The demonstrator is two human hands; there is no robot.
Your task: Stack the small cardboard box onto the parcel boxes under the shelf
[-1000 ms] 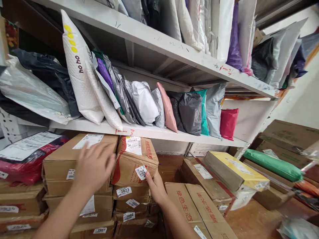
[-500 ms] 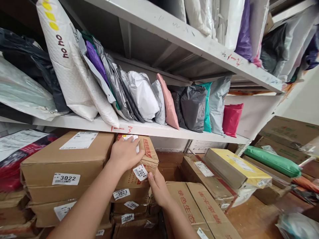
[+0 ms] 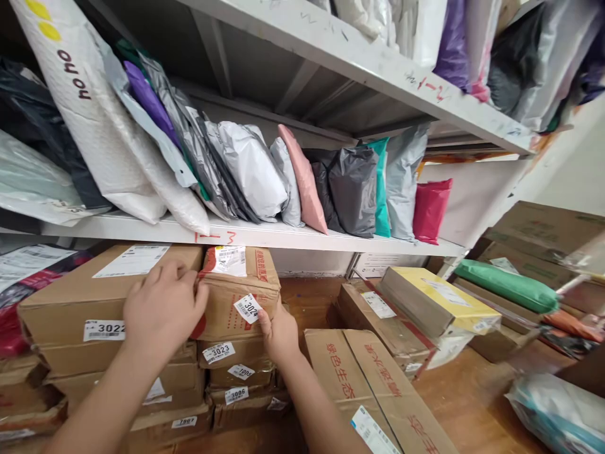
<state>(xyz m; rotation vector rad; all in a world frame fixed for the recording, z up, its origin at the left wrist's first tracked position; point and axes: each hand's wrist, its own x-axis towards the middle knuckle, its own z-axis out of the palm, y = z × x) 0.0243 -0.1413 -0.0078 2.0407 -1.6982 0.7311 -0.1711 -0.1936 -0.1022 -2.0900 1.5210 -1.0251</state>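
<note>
A small brown cardboard box [image 3: 239, 284], labelled 3024, tops a stack beneath the shelf. It has red print and a white shipping label on its upper face. My left hand [image 3: 165, 302] presses its left side, fingers curled in by the neighbouring box marked 3022 [image 3: 70, 318]; part of the fingers is hidden. On the right side, my right hand [image 3: 281, 334] wraps the box, with its thumb on the front near the 3024 sticker. Directly below lies a carton labelled 3023 [image 3: 236, 354], with several more under it.
A white metal shelf [image 3: 293, 238] crosses above the boxes, carrying several mailer bags, including a pink bag [image 3: 305, 183]. To the right, a long carton [image 3: 359, 378], a yellow-topped box [image 3: 444, 296] and a green parcel [image 3: 508, 287] sit by the wooden floor [image 3: 466, 410].
My left hand has slid from the top of the 3024 box to its left side. My right hand stays at its right side. The view has shifted slightly.
</note>
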